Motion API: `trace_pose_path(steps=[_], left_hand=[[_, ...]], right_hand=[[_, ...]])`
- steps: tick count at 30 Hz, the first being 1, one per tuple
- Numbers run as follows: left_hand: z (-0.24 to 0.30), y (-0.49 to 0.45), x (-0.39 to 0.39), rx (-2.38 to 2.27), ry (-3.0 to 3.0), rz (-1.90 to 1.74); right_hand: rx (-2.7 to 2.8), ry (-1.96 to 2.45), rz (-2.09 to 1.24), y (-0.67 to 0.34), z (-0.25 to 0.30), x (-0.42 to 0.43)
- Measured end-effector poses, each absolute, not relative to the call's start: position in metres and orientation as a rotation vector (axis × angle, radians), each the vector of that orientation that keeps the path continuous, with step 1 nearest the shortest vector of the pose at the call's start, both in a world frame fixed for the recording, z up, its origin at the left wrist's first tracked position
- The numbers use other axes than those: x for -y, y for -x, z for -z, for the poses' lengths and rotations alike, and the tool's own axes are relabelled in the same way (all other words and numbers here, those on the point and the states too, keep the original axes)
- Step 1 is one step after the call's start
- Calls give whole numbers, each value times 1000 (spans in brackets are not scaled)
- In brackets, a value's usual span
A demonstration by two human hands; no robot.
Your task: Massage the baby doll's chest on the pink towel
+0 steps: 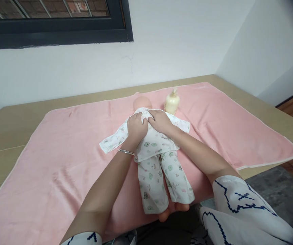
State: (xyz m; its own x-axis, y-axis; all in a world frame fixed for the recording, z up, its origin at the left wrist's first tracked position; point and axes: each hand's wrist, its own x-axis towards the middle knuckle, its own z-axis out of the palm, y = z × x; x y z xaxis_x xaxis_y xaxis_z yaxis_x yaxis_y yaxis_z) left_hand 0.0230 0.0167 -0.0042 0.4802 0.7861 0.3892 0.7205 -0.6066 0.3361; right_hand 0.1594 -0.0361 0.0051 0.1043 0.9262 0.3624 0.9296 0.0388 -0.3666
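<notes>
Two bare hands rest on the upper body of a baby doll (153, 146), which lies on a pink blanket (70, 149) spread over the table (6, 132), its head (142, 102) toward the wall and its feet (164, 215) at the near edge. The left hand (137, 127), below a silver bangle (126, 152), has its fingers bent over the chest-or-back area just below the collar; whether they pinch cloth cannot be told. The right hand (160, 120) lies palm down beside it, fingers stretched out and thumb set apart, the two thumbs close together.

As to progress, the dressing looks largely done: a white printed long-sleeved top (150, 145) covers the torso, and matching trousers (150, 185) cover both legs, leaving only the feet bare. Both sleeves reach outward, the left-hand one (114, 137) lying rather flat; no doll hand shows at either cuff, so whether the arms are fully through is unclear. The top's hem hangs loosely over the waist, and any smoothing left would probably be there and at the sleeves. No facial features show, so which way the doll faces is uncertain. A pale yellow pump bottle (172, 102) stands upright near the head, touched by neither hand.
</notes>
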Motion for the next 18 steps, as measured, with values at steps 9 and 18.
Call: trace_pose_path(steps=[9, 18], left_hand=[[-7, -23, 1, -1249, -2814, -673], [-7, -22, 0, -1287, -2727, -699]], right_hand=[[1839, 1824, -4, -165, -2, 33], [1939, 1871, -53, -170, 0, 28]])
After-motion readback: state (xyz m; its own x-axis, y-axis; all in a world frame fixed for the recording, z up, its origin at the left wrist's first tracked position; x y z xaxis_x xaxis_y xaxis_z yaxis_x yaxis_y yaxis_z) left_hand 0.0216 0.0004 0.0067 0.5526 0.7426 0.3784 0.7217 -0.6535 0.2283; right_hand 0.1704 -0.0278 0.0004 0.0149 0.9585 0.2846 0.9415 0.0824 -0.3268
